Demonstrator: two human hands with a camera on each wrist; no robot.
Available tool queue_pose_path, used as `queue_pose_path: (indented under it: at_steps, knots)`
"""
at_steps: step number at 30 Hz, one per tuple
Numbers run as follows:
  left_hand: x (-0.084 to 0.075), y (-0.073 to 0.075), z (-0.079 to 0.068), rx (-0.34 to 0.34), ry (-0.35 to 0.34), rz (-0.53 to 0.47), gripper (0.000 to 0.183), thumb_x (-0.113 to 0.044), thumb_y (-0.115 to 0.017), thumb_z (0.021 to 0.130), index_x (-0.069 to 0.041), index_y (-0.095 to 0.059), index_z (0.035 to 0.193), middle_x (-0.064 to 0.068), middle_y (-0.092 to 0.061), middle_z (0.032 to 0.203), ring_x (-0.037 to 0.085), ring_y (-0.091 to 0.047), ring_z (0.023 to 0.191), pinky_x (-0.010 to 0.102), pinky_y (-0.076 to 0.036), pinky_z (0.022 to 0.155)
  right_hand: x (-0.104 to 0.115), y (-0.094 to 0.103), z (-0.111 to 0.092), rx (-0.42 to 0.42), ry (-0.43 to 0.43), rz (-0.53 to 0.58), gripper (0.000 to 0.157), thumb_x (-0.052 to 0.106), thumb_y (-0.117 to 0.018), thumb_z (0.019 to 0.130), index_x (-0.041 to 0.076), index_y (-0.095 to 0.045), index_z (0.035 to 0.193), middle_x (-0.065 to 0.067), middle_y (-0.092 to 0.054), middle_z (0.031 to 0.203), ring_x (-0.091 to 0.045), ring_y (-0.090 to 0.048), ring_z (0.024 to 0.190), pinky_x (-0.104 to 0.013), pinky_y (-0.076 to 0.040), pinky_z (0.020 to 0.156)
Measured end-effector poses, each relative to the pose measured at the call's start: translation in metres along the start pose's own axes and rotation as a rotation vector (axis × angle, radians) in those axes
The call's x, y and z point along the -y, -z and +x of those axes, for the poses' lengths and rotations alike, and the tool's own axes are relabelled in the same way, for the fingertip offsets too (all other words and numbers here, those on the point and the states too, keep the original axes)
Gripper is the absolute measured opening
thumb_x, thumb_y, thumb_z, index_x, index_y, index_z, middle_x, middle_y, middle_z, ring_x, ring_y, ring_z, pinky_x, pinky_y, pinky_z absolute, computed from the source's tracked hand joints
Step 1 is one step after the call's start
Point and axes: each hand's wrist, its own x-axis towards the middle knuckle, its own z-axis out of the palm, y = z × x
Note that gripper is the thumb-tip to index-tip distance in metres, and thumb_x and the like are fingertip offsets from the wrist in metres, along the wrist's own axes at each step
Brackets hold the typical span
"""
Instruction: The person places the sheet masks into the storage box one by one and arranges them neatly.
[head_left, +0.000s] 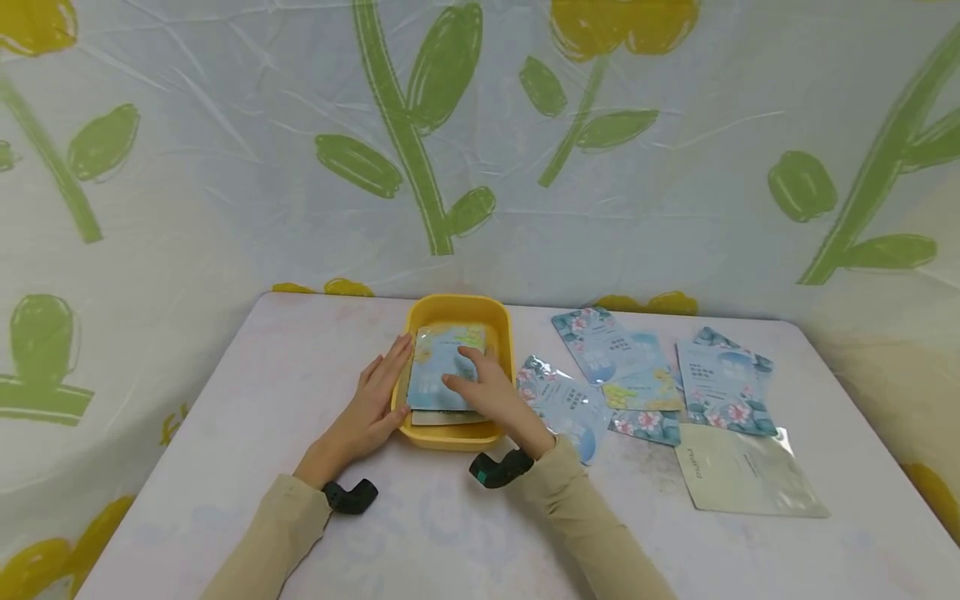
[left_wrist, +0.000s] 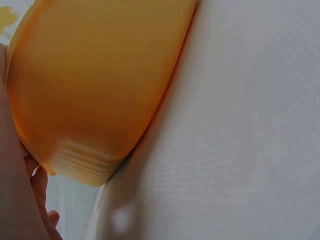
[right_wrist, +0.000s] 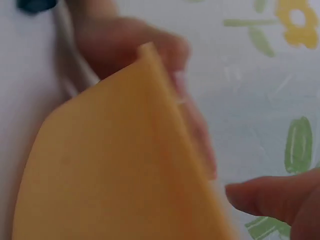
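Observation:
A yellow plastic basket [head_left: 452, 442] stands at the back middle of the table. Inside it lies a light blue sachet [head_left: 435, 375] with a yellow-green floral end, over a paler packet [head_left: 442, 417]. Against the basket's left rim rests my left hand [head_left: 378, 404], fingers straight along the edge and thumb at the near left corner. My right hand [head_left: 491, 387] is above the sachet, its thumb and index finger spread apart; whether the fingertips touch the sachet I cannot tell. In the right wrist view the right thumb [right_wrist: 265, 197] shows beyond the rim. The left wrist view shows the basket's outer wall [left_wrist: 95, 80].
Right of the basket lie several overlapping flowered blue sachets [head_left: 723, 387], some beside the right forearm. A silver-beige packet [head_left: 750, 471] lies nearest the front there. A flower-printed cloth [head_left: 637, 208] hangs behind the white table [head_left: 300, 367].

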Motion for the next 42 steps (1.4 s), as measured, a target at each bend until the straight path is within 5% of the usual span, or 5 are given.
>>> queue_pose_path:
  at_steps: [6, 20, 26, 34, 42]
  knots:
    - [0.001, -0.001, 0.0, 0.009, 0.005, 0.002, 0.08, -0.051, -0.041, 0.099, -0.002, -0.018, 0.158, 0.013, -0.013, 0.165, 0.036, -0.01, 0.151, 0.062, -0.008, 0.113, 0.0, -0.005, -0.002, 0.005, 0.051, -0.228, 0.072, 0.032, -0.069, 0.092, 0.003, -0.039, 0.15, -0.033, 0.005, 0.16, -0.045, -0.008, 0.148, -0.06, -0.022, 0.114]
    - [-0.001, 0.005, -0.001, 0.015, 0.012, -0.001, 0.081, -0.053, -0.038, 0.1, -0.001, -0.017, 0.158, 0.014, -0.012, 0.165, 0.036, -0.009, 0.151, 0.063, -0.007, 0.113, 0.006, -0.009, -0.002, -0.016, 0.036, -0.23, 0.064, 0.035, -0.065, 0.094, 0.008, -0.044, 0.148, -0.032, -0.005, 0.16, -0.055, -0.01, 0.144, -0.066, -0.023, 0.11]
    - [-0.002, 0.006, 0.0, 0.016, 0.013, 0.018, 0.089, -0.065, -0.028, 0.099, 0.001, -0.017, 0.157, 0.015, -0.013, 0.165, 0.036, -0.01, 0.151, 0.066, -0.01, 0.111, 0.01, 0.0, -0.005, -0.046, 0.153, -0.131, 0.061, 0.027, -0.065, 0.095, 0.003, -0.043, 0.147, -0.031, -0.009, 0.16, -0.046, -0.013, 0.147, -0.063, -0.024, 0.112]
    - [-0.002, 0.004, 0.0, 0.018, 0.017, 0.018, 0.085, -0.059, -0.034, 0.099, 0.0, -0.017, 0.157, 0.013, -0.011, 0.165, 0.036, -0.009, 0.151, 0.065, -0.009, 0.112, -0.009, 0.034, -0.003, -0.171, 0.38, 0.167, 0.035, 0.005, -0.058, 0.098, -0.002, -0.057, 0.132, -0.022, -0.045, 0.148, -0.036, -0.05, 0.131, -0.045, -0.046, 0.102]
    - [-0.001, 0.003, 0.0, 0.015, 0.012, 0.009, 0.084, -0.056, -0.036, 0.099, 0.002, -0.018, 0.156, 0.014, -0.011, 0.165, 0.038, -0.009, 0.15, 0.063, -0.008, 0.113, -0.037, 0.072, 0.001, -0.289, 0.451, 0.17, 0.03, 0.004, -0.055, 0.1, -0.007, -0.059, 0.127, -0.025, -0.061, 0.127, -0.04, -0.062, 0.109, -0.028, -0.054, 0.087]
